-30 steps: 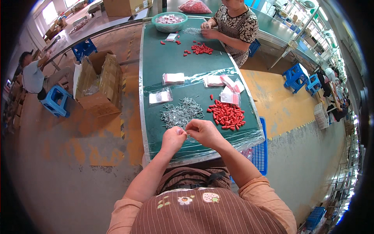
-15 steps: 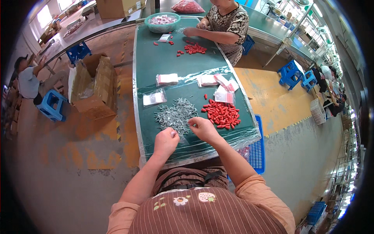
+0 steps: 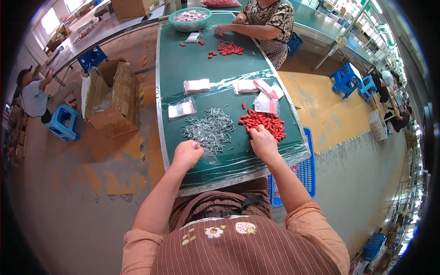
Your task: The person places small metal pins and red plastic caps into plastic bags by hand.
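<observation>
My left hand (image 3: 187, 155) is closed at the near side of a heap of small grey metal screws (image 3: 210, 130). Between its thumb and fingers sits something pale and see-through, which looks like a small clear plastic bag (image 3: 196, 145). My right hand (image 3: 263, 142) reaches onto the near side of a pile of red plastic plugs (image 3: 275, 123). Its fingers are drawn together and bent down; whatever they pinch is hidden. Beyond the two heaps lie stacks of small clear zip bags, one stack (image 3: 182, 109) behind the screws and another (image 3: 266, 103) behind the plugs.
Clear film covers the near part of the green table (image 3: 206, 62). Across it a co-worker (image 3: 268, 27) handles similar pieces beside a green basket (image 3: 190, 20). A blue crate (image 3: 307, 172) stands by the right edge. To the left are a cardboard box (image 3: 112, 98) and a blue stool (image 3: 64, 121).
My right hand has left the edge of the screws and moved right onto the red plugs. The left hand has shifted slightly left and stays closed.
</observation>
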Demonstrator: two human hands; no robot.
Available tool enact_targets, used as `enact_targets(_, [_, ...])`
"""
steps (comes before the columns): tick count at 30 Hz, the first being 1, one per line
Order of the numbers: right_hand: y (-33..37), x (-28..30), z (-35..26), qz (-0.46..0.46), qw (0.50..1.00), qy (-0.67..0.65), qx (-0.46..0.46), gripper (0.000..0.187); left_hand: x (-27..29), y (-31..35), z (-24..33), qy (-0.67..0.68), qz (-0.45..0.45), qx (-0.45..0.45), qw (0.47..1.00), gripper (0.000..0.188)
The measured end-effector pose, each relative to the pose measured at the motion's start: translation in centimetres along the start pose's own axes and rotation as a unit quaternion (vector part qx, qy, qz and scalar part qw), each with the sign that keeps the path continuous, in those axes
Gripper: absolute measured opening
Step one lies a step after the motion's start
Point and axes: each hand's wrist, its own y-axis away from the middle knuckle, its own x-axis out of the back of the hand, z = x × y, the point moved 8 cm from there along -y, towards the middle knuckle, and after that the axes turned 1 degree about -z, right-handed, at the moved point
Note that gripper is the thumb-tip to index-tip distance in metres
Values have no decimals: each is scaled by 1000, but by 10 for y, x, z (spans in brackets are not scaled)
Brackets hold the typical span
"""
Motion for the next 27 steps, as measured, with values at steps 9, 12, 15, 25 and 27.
enact_targets(9, [-20,-11,2,-10,1000,-1,-2,8,-1,2,19,-79,42,-59,994,12])
enact_targets(12, [-20,-12,3,9,1000,-1,21,8,-5,4,22,-68,27,-42,996,11])
enact_targets(15, [-18,-2,0,43,998,-21,45,7,-9,6,26,-61,21,-32,997,11])
enact_targets(25, [2,14,-85,-132,910,-392,6,19,-29,6,34,-81,66,-94,990,18])
enact_targets(27, [5,10,-84,-136,908,-397,-7,18,-32,8,34,-76,58,-85,992,18])
